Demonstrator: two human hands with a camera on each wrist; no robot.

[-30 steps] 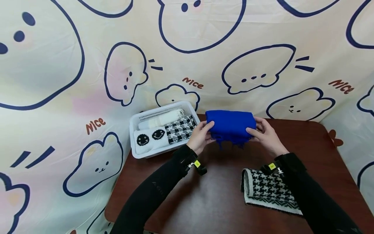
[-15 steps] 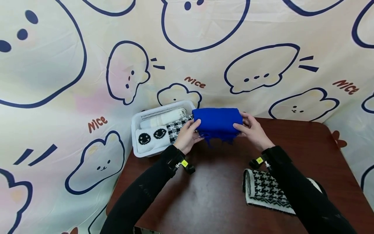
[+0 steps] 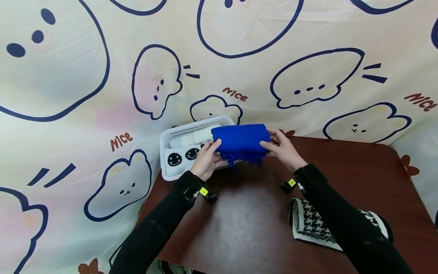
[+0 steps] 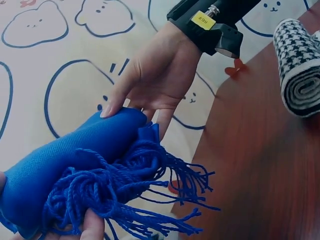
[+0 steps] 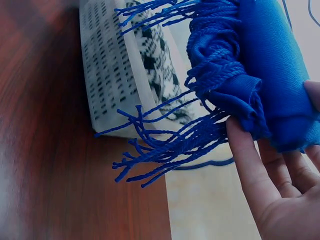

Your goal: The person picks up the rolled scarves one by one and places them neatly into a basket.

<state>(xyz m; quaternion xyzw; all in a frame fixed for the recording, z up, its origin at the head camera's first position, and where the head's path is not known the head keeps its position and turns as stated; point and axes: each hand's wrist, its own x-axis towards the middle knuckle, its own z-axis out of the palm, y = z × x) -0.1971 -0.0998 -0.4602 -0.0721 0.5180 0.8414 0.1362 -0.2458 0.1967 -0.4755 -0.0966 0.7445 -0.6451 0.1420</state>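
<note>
A rolled blue scarf [image 3: 241,139] with twisted fringe [image 4: 100,195] is held up between both hands, overlapping the right part of the white basket [image 3: 166,167] in the head view. My left hand [image 3: 206,160] grips its left end, thumb on the near face and fingers beneath. At the other end my right hand [image 3: 284,149] pinches the roll the same way, thumb in front. In the right wrist view the fringe hangs down beside the perforated wall of the basket [image 5: 107,65]. Inside the basket lie a white scarf with black smiley faces [image 3: 181,159] and a cream rolled scarf [image 3: 193,137].
A black-and-white houndstooth scarf [image 3: 313,224], rolled up, lies on the brown table [image 3: 246,228] under the right forearm. Part of a black-and-white patterned scarf [image 5: 155,65] shows in the basket. A cartoon-printed cloth [image 3: 239,76] hangs behind the table's far edge.
Both hands have carried the blue scarf leftward, from right of the basket to over its right part. The view has shifted slightly. The houndstooth scarf stays put on the table.
</note>
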